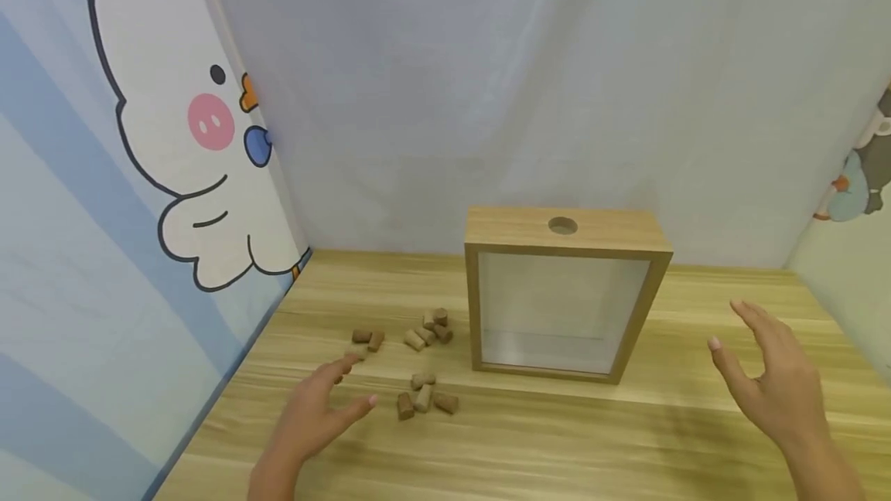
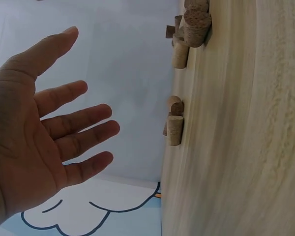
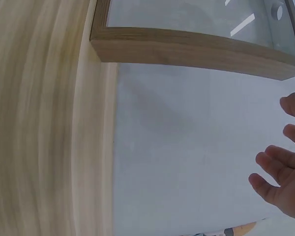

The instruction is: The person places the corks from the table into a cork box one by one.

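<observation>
Several small brown corks (image 1: pixel 424 398) lie in loose groups on the wooden table (image 1: pixel 557 439), left of a wooden-framed box (image 1: pixel 568 230) with a clear front and a round hole in its top. The left hand (image 1: pixel 312 416) hovers beside the corks with fingers spread, holding nothing; in the left wrist view its palm (image 2: pixel 29 142) faces the camera and a pale cork (image 2: pixel 175 130) lies beyond the fingertips. To the right of the box the right hand (image 1: pixel 780 377) is raised, empty, thumb apart from the fingers. In the right wrist view its fingers (image 3: pixel 275 167) are slightly bent near the box frame (image 3: pixel 196 49).
A pale curtain (image 1: pixel 418 99) hangs behind the table. On the left stands a blue-and-white panel with a cartoon figure (image 1: pixel 153 83); another printed panel (image 1: pixel 856 184) is at the right edge.
</observation>
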Motion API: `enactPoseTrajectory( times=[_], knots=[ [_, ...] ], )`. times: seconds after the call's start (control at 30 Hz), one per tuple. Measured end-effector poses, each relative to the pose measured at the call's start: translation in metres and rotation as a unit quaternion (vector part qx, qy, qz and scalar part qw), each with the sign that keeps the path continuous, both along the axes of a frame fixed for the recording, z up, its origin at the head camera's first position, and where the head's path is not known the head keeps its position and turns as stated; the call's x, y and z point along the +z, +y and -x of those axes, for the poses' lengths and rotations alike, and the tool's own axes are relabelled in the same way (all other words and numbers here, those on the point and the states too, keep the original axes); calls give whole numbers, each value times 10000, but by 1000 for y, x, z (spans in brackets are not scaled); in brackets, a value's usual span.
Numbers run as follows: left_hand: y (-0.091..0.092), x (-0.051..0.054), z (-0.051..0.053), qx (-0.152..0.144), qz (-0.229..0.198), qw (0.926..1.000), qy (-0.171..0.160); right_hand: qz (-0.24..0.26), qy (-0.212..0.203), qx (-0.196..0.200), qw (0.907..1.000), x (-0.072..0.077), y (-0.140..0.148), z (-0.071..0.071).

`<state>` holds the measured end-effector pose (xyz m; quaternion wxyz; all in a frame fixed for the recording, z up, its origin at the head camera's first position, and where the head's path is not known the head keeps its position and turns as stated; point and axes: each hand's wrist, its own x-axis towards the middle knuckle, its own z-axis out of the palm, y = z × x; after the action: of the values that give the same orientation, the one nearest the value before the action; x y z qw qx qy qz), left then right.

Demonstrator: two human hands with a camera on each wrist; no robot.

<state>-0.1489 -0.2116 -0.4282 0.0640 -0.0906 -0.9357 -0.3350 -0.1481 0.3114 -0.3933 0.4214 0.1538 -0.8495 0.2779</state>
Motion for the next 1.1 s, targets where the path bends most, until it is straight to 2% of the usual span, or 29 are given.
enactPoseTrajectory(
  times=[0.1,0.2,0.4,0.53,0.67,0.83,1.0,1.1],
  knots=[
    [3,-6,7,-129,-444,9984,-335,322,610,208,9974,6,-7,10],
    [6,-11,14,-309,-707,9953,-588,692,796,411,9936,14,-16,18],
    [5,-21,25,-728,-1044,9869,-995,1478,294,822,9852,24,-36,27],
    [4,-28,34,-1156,-1392,9764,-1177,1809,41,1165,9766,27,-43,36],
    [3,-35,41,-1486,-1618,9662,-1350,2185,-286,1476,9642,36,-47,44],
    [0,-40,50,-1661,-1790,9536,-1763,2555,-798,1689,9486,51,-53,54],
    [-1,-43,55,-1821,-1785,9434,-2119,2964,-880,2116,9272,61,-61,66],
    [0,-43,56,-1915,-1766,9401,-2199,3053,-910,2191,9222,64,-65,73]
  ],
)
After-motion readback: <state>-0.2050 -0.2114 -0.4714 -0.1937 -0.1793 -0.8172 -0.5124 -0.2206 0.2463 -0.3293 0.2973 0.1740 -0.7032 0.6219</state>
